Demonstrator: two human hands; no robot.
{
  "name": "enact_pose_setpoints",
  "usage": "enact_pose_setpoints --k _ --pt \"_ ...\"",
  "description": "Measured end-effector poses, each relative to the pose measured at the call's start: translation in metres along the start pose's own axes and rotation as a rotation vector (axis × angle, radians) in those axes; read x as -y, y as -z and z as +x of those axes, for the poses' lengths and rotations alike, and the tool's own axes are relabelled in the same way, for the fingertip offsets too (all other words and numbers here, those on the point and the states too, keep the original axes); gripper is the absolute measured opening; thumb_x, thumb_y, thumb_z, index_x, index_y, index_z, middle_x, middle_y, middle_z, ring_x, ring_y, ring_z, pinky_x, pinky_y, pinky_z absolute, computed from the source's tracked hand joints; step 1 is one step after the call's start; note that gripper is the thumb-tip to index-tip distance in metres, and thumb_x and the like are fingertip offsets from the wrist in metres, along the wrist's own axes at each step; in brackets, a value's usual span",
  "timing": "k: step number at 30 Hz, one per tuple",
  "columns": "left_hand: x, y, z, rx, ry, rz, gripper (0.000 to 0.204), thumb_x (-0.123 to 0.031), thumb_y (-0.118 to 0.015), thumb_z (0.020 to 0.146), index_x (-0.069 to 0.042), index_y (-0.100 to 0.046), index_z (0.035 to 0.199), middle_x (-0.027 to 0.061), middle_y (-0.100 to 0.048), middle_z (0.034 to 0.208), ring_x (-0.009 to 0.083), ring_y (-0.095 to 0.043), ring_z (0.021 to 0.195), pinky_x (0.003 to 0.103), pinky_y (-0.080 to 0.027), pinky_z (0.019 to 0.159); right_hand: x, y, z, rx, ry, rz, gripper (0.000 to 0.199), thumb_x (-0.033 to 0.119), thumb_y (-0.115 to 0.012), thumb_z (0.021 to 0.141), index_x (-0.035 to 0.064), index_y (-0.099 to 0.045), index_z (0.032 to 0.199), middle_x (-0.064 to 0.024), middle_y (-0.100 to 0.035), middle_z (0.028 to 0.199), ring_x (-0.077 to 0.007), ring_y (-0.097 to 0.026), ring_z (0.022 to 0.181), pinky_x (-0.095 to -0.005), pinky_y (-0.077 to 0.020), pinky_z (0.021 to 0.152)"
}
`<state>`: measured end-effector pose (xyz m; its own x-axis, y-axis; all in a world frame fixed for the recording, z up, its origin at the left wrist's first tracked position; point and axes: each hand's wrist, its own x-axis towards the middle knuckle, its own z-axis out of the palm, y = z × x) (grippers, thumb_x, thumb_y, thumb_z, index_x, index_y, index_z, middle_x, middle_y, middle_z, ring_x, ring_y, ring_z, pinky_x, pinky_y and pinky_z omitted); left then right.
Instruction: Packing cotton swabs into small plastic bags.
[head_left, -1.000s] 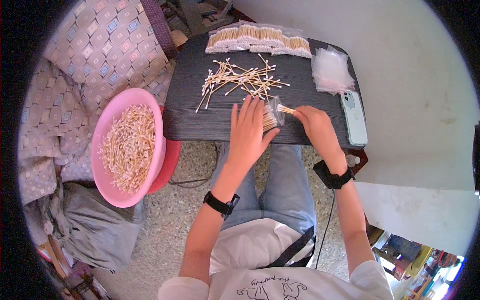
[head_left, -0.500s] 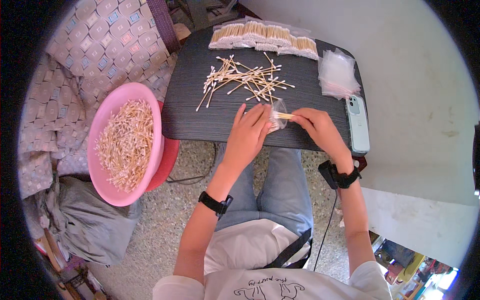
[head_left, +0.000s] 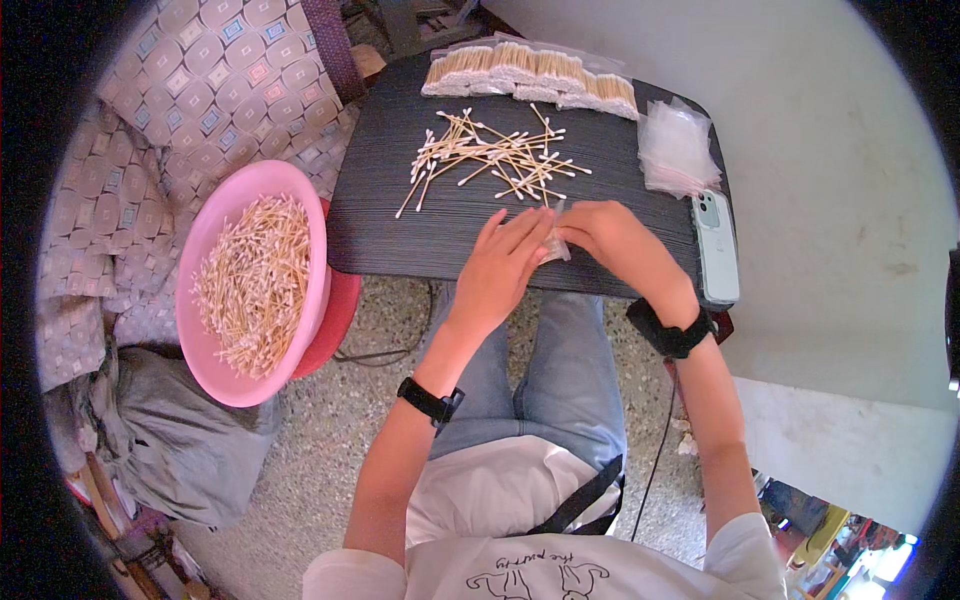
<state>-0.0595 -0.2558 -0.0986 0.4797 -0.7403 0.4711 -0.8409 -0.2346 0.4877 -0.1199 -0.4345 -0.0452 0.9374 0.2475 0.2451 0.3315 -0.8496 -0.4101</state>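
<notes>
My left hand [head_left: 500, 270] is closed around a small clear plastic bag [head_left: 558, 249] at the table's near edge. Pale swab tips show through the bag, partly covered by my fingers. My right hand [head_left: 615, 242] meets it at the bag's upper side, with thumb and fingers pinched together; what sits between those fingertips is hidden. Just beyond both hands lies a loose, crisscrossed pile of cotton swabs [head_left: 490, 155] with wooden sticks and white tips.
Filled swab bags [head_left: 530, 70] line the far edge of the black table [head_left: 390, 245]. Flat clear bags [head_left: 678, 148] and a white phone [head_left: 714, 250] lie at the right, beside the wall. A pink basin [head_left: 318, 290] of swabs stands left on a red stool [head_left: 343, 325].
My right hand has moved left to the bag, and the swab sticks it held are out of sight. The left hand stays nearly in place.
</notes>
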Motion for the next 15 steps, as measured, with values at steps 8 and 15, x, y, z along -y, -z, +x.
enact_pose_setpoints --k 8,15 --pt "0.001 -0.007 -0.002 -0.070 0.038 0.023 0.038 -0.014 -0.047 0.089 -0.004 -0.046 0.126 0.0124 -0.052 0.124 0.0269 -0.050 0.113 0.042 -0.034 0.101 0.028 -0.023 -0.018 -0.394 -0.482 0.385 0.024 0.012 -0.054 0.087 -0.0046 -0.059 0.104 -0.0228 -0.062 0.091 -0.0304 -0.064 0.081 -0.0338 -0.0486 0.071" --pt "0.003 -0.009 -0.003 -0.076 0.003 0.074 0.040 -0.014 -0.049 0.088 -0.003 -0.045 0.126 0.0124 -0.053 0.123 0.0281 -0.050 0.112 0.043 -0.034 0.101 0.062 -0.053 -0.027 -0.399 -0.572 0.419 0.039 0.017 -0.045 0.094 -0.0023 -0.042 0.128 -0.0246 -0.062 0.098 -0.0377 -0.061 0.090 -0.0320 -0.0469 0.076"
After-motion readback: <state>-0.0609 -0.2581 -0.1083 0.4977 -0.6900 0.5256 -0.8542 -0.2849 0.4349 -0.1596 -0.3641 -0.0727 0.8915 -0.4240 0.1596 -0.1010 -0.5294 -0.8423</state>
